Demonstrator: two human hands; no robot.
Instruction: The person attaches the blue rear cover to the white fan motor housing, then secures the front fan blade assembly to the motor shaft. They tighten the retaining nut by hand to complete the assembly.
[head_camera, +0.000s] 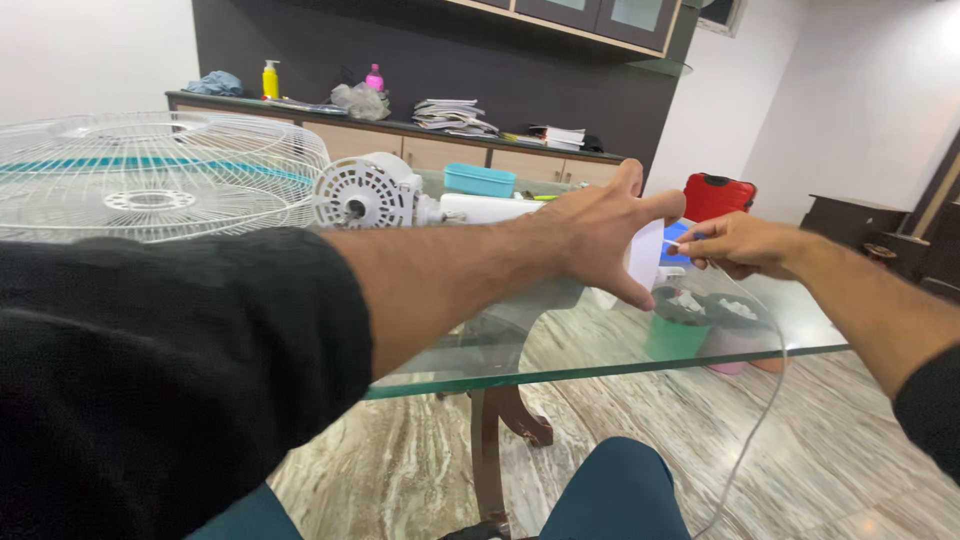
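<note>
A dismantled white plastic table fan is seen lying on the clear glass tabletop (600, 368), which serves as the landmark here. The white wire fan guard (150, 175) lies flat at the far left end of the glass, and just to its right the white round fan motor housing (368, 192) is laid on its side, its shaft end bare, so no blade is fitted there. The white fan neck (490, 207) runs from the housing toward the middle of the glass.

Above the middle of the glass, the left hand (600, 235) is closed around a white boxy fan part (645, 255), thumb above and fingers below. The right hand (745, 243) is held just beside it, with 2 fingertips pinched on the thin white power cord (765, 400), which hangs over the near edge of the glass toward the marble floor.

As a judgement, the work stands at an early or middle stage: guard and motor are apart, and the cord end is being handled at the white part. Whether the cord is attached there cannot be told.

Behind the glass, a teal plastic tub (480, 180) is seen.
</note>
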